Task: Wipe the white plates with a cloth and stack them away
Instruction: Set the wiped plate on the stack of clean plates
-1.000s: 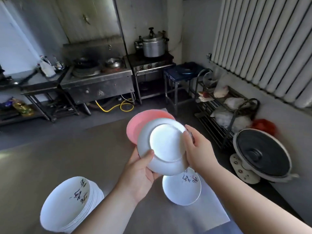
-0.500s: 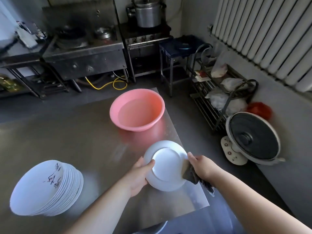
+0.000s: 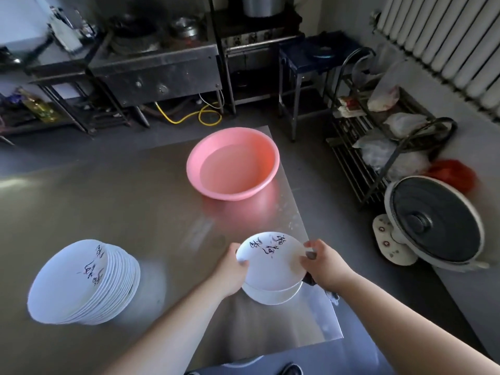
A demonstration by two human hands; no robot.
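A person holds a white plate (image 3: 270,262), face up with black writing, low over the near right corner of the steel worktop (image 3: 162,212). The left hand (image 3: 230,273) grips its left rim, thumb on top and fingers curled underneath. The right hand (image 3: 326,266) grips the right rim with curled fingers and also holds a dark cloth (image 3: 310,280), which hangs past the worktop's right edge. A second plate (image 3: 273,297) lies on the worktop directly under the held one, just beside that edge and near the front edge. A stack of plates (image 3: 81,282), leaning to the right, stands well apart to the left, with a broad stretch of bare steel between. A pink basin (image 3: 232,163) sits farther back, close to the right edge. Beyond that edge, on the floor, stand a fan (image 3: 433,223) and a wire rack (image 3: 378,136).
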